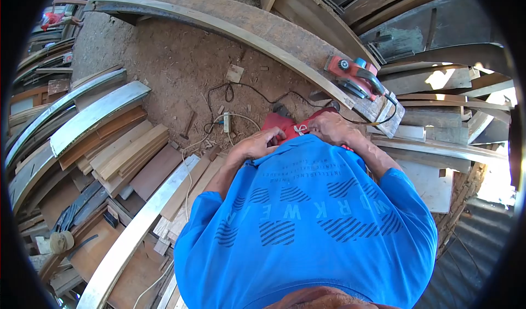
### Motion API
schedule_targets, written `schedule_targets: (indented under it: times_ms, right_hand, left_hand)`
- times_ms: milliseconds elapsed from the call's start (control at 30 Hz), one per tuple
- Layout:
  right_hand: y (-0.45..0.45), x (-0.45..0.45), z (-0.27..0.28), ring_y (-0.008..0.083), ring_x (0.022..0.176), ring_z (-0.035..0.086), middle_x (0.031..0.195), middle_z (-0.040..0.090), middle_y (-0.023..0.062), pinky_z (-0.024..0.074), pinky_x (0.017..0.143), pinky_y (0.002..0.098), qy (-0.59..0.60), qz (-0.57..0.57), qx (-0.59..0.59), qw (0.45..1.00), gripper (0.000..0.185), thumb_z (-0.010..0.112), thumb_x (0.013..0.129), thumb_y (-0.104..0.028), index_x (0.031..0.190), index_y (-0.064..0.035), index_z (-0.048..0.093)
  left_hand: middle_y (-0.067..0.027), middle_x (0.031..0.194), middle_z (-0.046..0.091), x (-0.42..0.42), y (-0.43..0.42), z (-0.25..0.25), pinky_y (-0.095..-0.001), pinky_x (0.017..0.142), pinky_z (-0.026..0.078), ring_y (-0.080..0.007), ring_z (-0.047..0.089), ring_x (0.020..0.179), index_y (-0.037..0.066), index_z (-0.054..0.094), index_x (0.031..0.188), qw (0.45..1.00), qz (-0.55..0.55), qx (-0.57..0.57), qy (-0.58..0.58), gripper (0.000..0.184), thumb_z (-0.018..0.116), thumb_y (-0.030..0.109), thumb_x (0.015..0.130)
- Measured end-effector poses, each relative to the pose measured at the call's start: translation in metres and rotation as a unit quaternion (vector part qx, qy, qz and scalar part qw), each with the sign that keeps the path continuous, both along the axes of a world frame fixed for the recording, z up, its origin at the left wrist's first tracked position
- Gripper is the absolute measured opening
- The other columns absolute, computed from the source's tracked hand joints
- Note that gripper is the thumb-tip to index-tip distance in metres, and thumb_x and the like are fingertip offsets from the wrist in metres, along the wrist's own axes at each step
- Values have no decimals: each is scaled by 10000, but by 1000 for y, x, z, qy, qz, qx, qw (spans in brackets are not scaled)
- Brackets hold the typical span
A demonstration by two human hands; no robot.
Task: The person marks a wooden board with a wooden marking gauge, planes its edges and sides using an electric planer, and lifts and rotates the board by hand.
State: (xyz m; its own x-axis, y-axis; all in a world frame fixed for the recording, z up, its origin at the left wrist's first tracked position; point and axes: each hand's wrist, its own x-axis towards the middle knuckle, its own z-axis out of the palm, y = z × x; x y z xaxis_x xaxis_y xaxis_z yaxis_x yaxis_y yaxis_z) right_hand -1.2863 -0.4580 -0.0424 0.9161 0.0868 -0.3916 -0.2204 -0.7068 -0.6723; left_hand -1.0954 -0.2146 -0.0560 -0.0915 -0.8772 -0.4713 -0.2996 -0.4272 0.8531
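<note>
Both hands are at my waist, over the front of my red shorts [272, 121], which have a white drawstring [300, 129]. My left hand [262, 143] is closed, with its fingers curled on the red cloth by the hem of my blue shirt [307, 199]. On the other side of the drawstring, my right hand [335, 128] is also closed on the cloth; some of its fingertips are hidden. Beyond the right hand, a red electric planer [359, 78] rests on the end of a long curved board [246, 32]. Neither hand touches the planer.
A black cord [255, 91] crosses the dirt floor [159, 62] near my feet. A power strip [227, 122] and a hammer [189, 123] lie there. Stacked planks [129, 155] fill the left; more curved boards [455, 111] are on the right.
</note>
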Motion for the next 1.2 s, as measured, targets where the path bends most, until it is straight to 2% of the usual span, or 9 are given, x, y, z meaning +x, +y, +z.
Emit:
schedule_targets:
  times_ms: [167, 300, 533, 700, 800, 900, 1000, 1033, 1200]
  right_hand:
    - [9, 7, 2, 427, 860, 698, 877, 719, 228, 548, 770, 524, 11, -79, 2, 997, 242, 669, 892, -254, 974, -40, 748]
    - [7, 5, -13, 417, 826, 697, 856, 718, 226, 543, 742, 514, -33, -75, 45, 996, 229, 667, 886, -241, 951, -35, 742]
    - [-4, 5, 16, 361, 814, 693, 855, 710, 216, 528, 743, 476, -32, -103, 167, 980, 228, 651, 896, -214, 940, -2, 721]
    - [-11, -4, 12, 358, 821, 698, 880, 723, 221, 535, 747, 462, 3, -94, 193, 977, 235, 657, 900, -210, 967, 5, 726]
    - [-18, -1, 23, 362, 858, 702, 924, 731, 222, 543, 777, 456, 11, -73, 181, 981, 250, 655, 914, -222, 996, 1, 731]
    - [-36, -3, 20, 300, 869, 718, 925, 742, 198, 546, 781, 434, 22, -54, 182, 982, 267, 649, 940, -233, 1028, 4, 735]
    - [-66, -6, 23, 287, 926, 713, 975, 748, 175, 547, 838, 418, 10, -122, 173, 977, 274, 640, 945, -227, 1064, 1, 735]
    - [-82, -6, 23, 274, 970, 708, 1028, 750, 152, 542, 875, 405, -11, -133, 174, 976, 277, 637, 942, -224, 1088, -9, 732]
    - [-167, -34, 6, 356, 1037, 688, 1102, 716, 200, 535, 901, 431, -38, -306, -13, 951, 308, 618, 921, -259, 1112, -43, 727]
  left_hand:
    - [-262, 1052, 701, -5, -22, 40, -501, 817, 553, -446, 686, 990, 54, 613, 1189, 986, -59, 20, -153, 291, 661, 215, 951]
    - [-288, 890, 691, -4, -23, 15, -554, 725, 528, -496, 675, 872, 25, 632, 1039, 980, -49, -45, -186, 202, 606, 114, 860]
    - [-286, 1009, 687, 1, -25, 13, -542, 820, 519, -487, 659, 969, 4, 619, 1100, 993, 0, -27, -119, 268, 588, 84, 847]
    - [-199, 1114, 724, -2, -29, 16, -459, 854, 556, -361, 716, 1009, 7, 645, 1133, 993, -16, -34, -109, 246, 698, 135, 930]
    - [-208, 1166, 704, 0, -41, 27, -458, 857, 556, -376, 703, 1028, 19, 616, 1196, 998, -26, 6, -52, 306, 704, 138, 928]
    - [-207, 1268, 677, -1, -51, 13, -466, 955, 524, -397, 662, 1138, 44, 560, 1310, 990, -118, 29, -73, 387, 597, 294, 1017]
    - [-208, 1367, 638, -14, -79, 34, -471, 1065, 458, -421, 590, 1268, 80, 502, 1401, 981, -45, 187, -10, 523, 357, 470, 1084]
    - [-270, 1348, 621, -18, -84, 37, -510, 1046, 466, -439, 620, 1207, 95, 463, 1358, 978, -121, 142, -93, 541, 183, 474, 1092]
    - [-263, 1232, 657, -44, -115, 46, -529, 913, 523, -445, 649, 1123, 79, 501, 1270, 962, -88, 159, -205, 380, 366, 367, 1062]
